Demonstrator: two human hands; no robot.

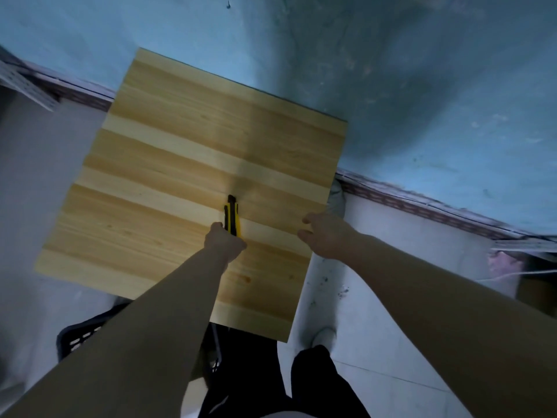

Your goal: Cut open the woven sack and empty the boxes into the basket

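Dim, blue-tinted indoor light: a broad soft shadow darkens the wall (407, 95) at upper right, and a faint dark band runs down the table (168, 164). Wide-angle distortion bows the frame's edges; detail is soft throughout.

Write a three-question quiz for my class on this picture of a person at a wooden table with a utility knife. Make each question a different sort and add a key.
1. True or false: the left hand grips the yellow-and-black utility knife.
2. Choose one. The right hand is:
A) round the knife
B) at the right edge of the wooden table, fingers relaxed, holding nothing
C) flat on the wall
3. Fill the gap: the dark slatted basket shows below the table's near edge, on the person's ____ side.

Key: 1 true; 2 B; 3 left.
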